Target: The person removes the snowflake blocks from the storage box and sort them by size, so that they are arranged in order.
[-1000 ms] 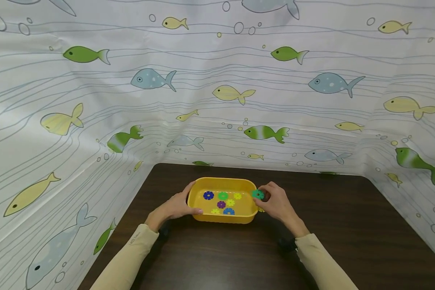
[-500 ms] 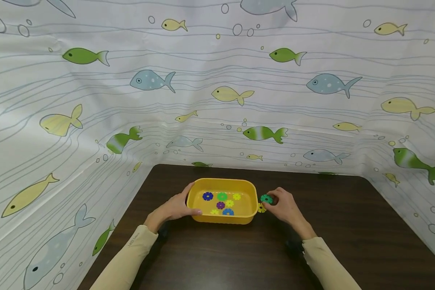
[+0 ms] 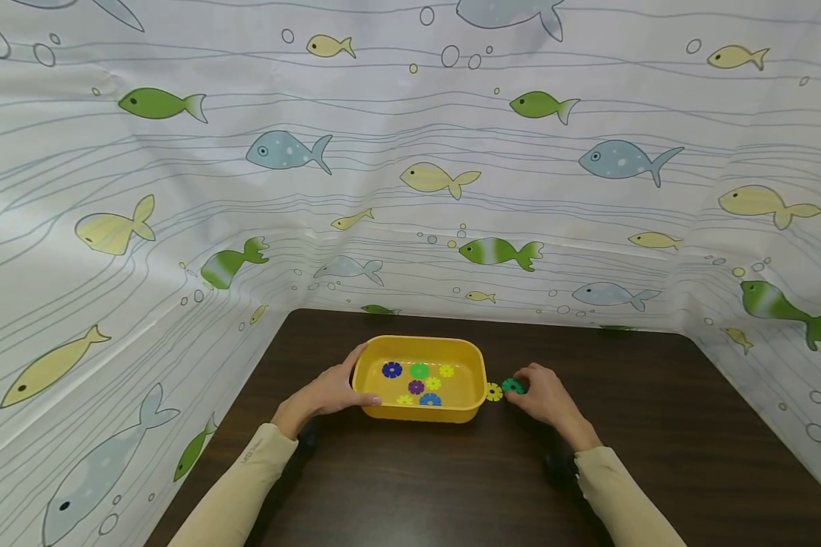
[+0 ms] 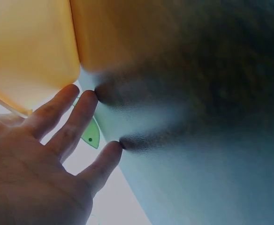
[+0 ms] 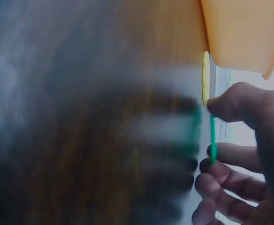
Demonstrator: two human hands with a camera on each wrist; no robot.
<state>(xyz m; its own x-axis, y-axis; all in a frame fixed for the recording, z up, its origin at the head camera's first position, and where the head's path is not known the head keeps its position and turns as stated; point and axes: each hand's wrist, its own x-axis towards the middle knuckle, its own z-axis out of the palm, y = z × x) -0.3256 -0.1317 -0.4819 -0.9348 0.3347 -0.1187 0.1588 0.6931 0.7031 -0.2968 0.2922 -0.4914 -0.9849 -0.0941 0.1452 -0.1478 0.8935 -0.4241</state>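
My left hand holds the left end of a yellow plastic tub, thumb at the front rim and index finger along the far side. In the left wrist view, three fingertips reach down to the tabletop beside the tub wall. To the tub's right, my right hand pinches a green notched interlocking disc between thumb and fingers. Seen from the right wrist, that green disc is flat and edge-on, close over the table. A yellow notched disc lies between the tub and the green one.
Inside the tub lie several more notched discs, among them a dark blue disc, a purple disc and a lighter blue disc. The dark wooden table is bounded by a fish-print curtain at the back and sides.
My right hand has carried the green disc from the tub's right rim rightward and down to the tabletop, uncovering the yellow disc. The left hand has stayed at the tub.
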